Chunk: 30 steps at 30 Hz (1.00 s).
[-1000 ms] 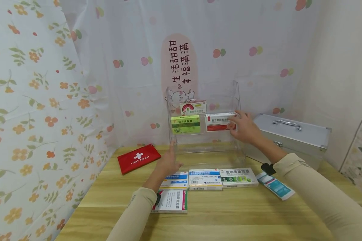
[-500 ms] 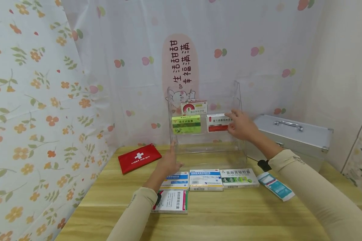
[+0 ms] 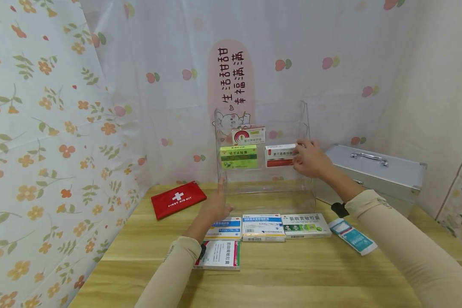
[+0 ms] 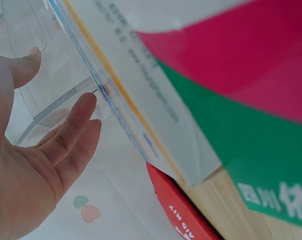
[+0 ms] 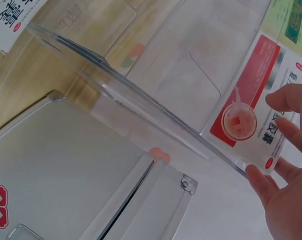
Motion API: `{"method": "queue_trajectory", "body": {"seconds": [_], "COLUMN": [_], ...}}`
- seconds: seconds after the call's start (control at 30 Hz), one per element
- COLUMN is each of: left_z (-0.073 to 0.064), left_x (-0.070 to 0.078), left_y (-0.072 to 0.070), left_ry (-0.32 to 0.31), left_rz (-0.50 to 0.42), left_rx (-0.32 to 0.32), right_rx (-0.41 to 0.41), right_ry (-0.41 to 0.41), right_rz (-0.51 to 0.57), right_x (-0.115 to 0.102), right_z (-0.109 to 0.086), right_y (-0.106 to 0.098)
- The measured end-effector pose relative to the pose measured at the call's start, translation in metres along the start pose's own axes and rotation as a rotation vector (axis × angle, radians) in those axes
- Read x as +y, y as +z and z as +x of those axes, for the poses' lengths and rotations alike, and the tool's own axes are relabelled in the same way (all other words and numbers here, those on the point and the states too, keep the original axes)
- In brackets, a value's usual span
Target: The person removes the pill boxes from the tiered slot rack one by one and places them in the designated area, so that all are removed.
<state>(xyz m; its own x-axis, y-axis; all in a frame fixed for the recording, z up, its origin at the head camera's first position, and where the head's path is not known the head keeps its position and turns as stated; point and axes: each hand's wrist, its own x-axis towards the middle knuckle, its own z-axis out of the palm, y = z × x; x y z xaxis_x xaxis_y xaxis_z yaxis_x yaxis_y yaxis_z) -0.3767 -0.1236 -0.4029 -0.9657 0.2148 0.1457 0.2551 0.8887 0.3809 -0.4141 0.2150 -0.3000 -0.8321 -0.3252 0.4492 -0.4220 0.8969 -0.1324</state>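
A clear tiered display rack [image 3: 267, 189] stands on the wooden table. My right hand [image 3: 311, 159] holds the right end of a white-and-red medicine box [image 3: 279, 156] on the rack's middle tier. In the right wrist view, bent fingers reach over the box's printed front [image 5: 258, 80], beside a small round translucent piece [image 5: 239, 121]. A green medicine box [image 3: 238, 157] is left of it, with another white-and-red box [image 3: 250, 136] above. My left hand [image 3: 212, 207] is at the rack's lower left side, index finger extended upward and nothing grasped; contact is unclear.
In front of the rack lie medicine boxes, including a blue-and-white one [image 3: 263, 226], a green-and-white one [image 3: 306, 224] and a pink-edged one [image 3: 219, 254]. A teal packet [image 3: 354, 236], a silver case [image 3: 373, 171] and a red first aid pouch [image 3: 177, 199] are around them.
My right fingers have shifted on the box's right end and look more bent. The white-and-red box sits very slightly farther right of the green one. My left hand has stayed put.
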Motion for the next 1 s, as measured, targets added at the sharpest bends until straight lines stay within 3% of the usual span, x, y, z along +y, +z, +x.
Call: {"method": "queue_trajectory", "body": {"seconds": [0.2,0.53,1.0], "left_z": [0.0003,0.0009,0.0028], "left_x": [0.0021,0.0005,-0.0003], "left_y": [-0.0018,0.0015,0.0032], "left_ry": [-0.014,-0.014,-0.017], "left_rz": [-0.006,0.007,0.014], "left_rx": [-0.007,-0.011,-0.005], "right_rx": [-0.025,-0.035,-0.038], "right_ry": [0.004,-0.082,-0.059], "right_rz": [-0.013,-0.022,0.012], "right_x": [0.0008,0.0080,0.0067], "right_z": [0.0010,0.0048,0.0057], "right_y": [-0.0019,-0.0027,-0.0027]}}
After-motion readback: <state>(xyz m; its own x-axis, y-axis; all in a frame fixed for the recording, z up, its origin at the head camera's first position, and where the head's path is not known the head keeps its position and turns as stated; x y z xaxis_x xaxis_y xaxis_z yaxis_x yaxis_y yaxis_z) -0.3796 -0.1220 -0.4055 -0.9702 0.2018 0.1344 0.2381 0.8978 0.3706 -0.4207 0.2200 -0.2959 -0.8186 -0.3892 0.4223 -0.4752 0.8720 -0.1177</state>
